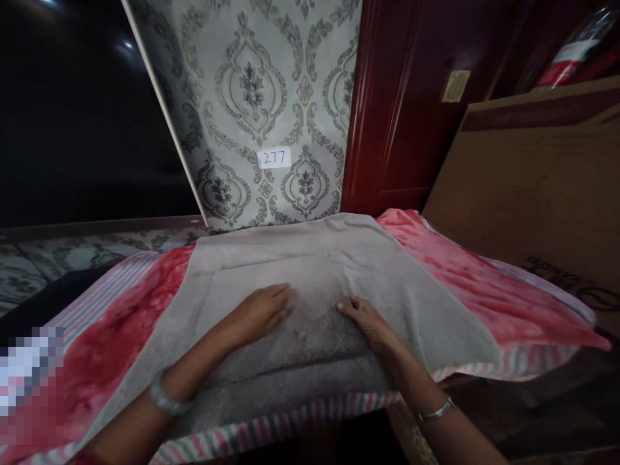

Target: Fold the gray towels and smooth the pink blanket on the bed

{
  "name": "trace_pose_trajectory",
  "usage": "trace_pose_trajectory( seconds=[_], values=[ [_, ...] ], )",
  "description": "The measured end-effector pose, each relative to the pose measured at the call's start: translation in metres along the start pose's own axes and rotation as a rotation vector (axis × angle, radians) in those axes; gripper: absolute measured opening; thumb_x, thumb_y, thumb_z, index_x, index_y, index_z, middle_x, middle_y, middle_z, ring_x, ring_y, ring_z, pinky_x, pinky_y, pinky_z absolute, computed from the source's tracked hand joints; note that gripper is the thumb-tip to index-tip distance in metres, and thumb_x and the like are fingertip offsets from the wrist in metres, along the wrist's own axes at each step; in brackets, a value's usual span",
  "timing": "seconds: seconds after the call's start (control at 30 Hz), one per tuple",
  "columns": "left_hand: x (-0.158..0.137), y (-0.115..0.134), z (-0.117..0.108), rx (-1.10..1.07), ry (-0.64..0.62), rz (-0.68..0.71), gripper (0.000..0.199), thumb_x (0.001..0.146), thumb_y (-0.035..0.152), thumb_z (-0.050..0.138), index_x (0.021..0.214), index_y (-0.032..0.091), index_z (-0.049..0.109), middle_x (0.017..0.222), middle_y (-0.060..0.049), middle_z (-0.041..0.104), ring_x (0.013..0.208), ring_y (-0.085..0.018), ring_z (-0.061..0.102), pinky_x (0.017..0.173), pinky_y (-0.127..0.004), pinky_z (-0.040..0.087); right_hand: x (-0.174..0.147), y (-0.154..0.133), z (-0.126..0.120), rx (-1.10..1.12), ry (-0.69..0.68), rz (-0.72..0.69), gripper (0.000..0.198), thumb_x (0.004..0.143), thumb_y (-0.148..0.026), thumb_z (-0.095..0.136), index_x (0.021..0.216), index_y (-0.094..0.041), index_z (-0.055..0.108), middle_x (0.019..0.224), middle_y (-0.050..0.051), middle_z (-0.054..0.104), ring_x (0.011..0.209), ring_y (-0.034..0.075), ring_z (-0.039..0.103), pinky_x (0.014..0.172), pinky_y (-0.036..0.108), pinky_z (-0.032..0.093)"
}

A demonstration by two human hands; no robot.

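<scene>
A grey, soft-napped towel (300, 258) lies spread out, with crease lines running across it and a small ridge near its middle. My left hand (256, 314) rests palm down on the towel, left of the middle, its fingers stretched to the right. To the right, my right hand (367, 320) touches the same towel with thumb and forefinger a little apart; its other fingers are mostly hidden. No grip on the cloth shows in either hand.
Under the towel lies a red and pink blanket (455, 284) with a striped edge. A dark television screen (87, 116) stands at the left. Behind are patterned wallpaper with a "277" label (274, 157) and a dark red door (387, 97). A cardboard box (533, 174) and a bottle (574, 55) are at the right.
</scene>
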State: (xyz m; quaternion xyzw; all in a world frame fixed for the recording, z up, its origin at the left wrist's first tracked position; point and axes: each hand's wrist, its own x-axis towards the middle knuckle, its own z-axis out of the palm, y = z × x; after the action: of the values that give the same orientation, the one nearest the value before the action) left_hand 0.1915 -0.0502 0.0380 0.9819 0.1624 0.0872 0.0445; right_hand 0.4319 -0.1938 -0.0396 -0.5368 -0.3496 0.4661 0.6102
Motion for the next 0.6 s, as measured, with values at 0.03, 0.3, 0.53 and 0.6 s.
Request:
trace_pose_trajectory(
  seconds=[0.03, 0.3, 0.53, 0.6],
  values=[
    [0.024, 0.012, -0.004, 0.007, -0.025, 0.070, 0.050, 0.094, 0.019, 0.043, 0.143, 0.024, 0.053, 0.151, -0.007, 0.052, 0.135, -0.023, 0.052, 0.112, -0.039, 0.044, -0.002, 0.003, 0.000, -0.006, 0.011, -0.024, 0.054, 0.066, -0.057, 0.079, 0.100, -0.016, 0.072, 0.092, 0.008, 0.077, 0.087, 0.030, 0.072, 0.080, 0.043, 0.057],
    [0.159, 0.073, 0.015, 0.256, -0.424, 0.341, 0.040, 0.076, 0.000, 0.061, 0.108, 0.020, 0.074, 0.120, -0.009, 0.073, 0.122, -0.028, 0.059, 0.106, -0.044, 0.043, -0.017, 0.021, -0.005, -0.092, 0.100, -0.266, 0.057, 0.076, -0.054, 0.073, 0.121, -0.021, 0.067, 0.124, 0.009, 0.070, 0.123, 0.033, 0.059, 0.105, 0.050, 0.046],
    [0.187, 0.086, 0.029, 0.341, -0.518, 0.324, 0.022, 0.059, -0.001, 0.072, 0.049, 0.018, 0.064, 0.061, -0.006, 0.070, 0.079, -0.023, 0.066, 0.095, -0.040, 0.047, -0.016, 0.026, -0.009, -0.068, 0.114, -0.296, 0.062, 0.073, -0.059, 0.075, 0.124, -0.024, 0.067, 0.133, 0.009, 0.066, 0.127, 0.032, 0.057, 0.111, 0.050, 0.042],
    [0.189, 0.083, 0.024, 0.345, -0.526, 0.323, 0.022, 0.060, 0.000, 0.071, 0.049, 0.018, 0.064, 0.059, -0.004, 0.068, 0.075, -0.021, 0.064, 0.096, -0.040, 0.045, -0.016, 0.027, -0.011, -0.053, 0.122, -0.266, 0.065, 0.075, -0.064, 0.073, 0.126, -0.024, 0.067, 0.134, 0.009, 0.065, 0.127, 0.032, 0.057, 0.110, 0.050, 0.042]
  ],
)
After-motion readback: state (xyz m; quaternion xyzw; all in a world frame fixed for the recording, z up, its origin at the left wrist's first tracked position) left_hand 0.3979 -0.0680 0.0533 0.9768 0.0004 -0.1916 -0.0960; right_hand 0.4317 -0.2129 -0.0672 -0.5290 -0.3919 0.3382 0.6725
